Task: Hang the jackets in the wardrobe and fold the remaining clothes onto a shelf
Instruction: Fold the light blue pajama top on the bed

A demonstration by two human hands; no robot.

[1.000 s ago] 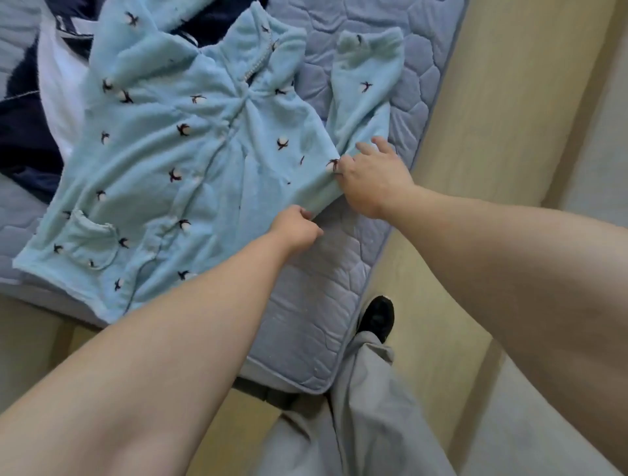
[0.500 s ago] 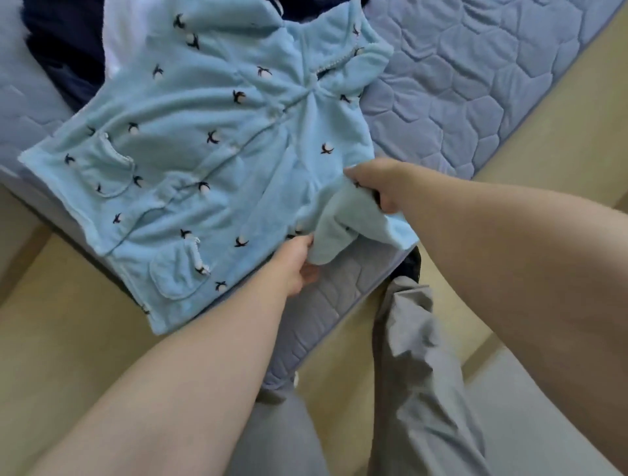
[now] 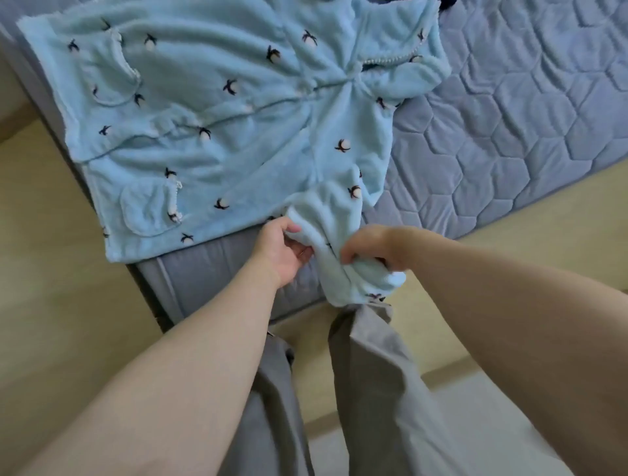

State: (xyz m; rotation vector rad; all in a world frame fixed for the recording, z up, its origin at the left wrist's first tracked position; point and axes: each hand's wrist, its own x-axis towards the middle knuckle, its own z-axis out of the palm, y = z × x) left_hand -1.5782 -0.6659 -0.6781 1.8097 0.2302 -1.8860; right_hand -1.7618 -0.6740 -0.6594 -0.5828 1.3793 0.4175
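Note:
A light-blue fleece jacket [image 3: 217, 122] with small dark-and-white embroidered motifs and two pockets lies spread front-up on the corner of the bed. One sleeve [image 3: 334, 238] is bunched and pulled off the mattress corner toward me. My left hand [image 3: 283, 248] grips the sleeve near the jacket's hem. My right hand [image 3: 373, 246] clutches the sleeve lower down, with the cuff end hanging below it over my leg.
The grey-blue quilted mattress [image 3: 509, 112] fills the upper right; its corner [image 3: 217, 271] is just under my hands. Beige floor [image 3: 51, 271] lies left and right of it. My grey trouser legs [image 3: 373, 390] stand against the bed. A dark garment [image 3: 448, 3] peeks past the jacket's collar.
The sleeve has been drawn further toward me off the mattress corner. Both hands have shifted down and now hold it close together. The view has tilted down and nearer the jacket.

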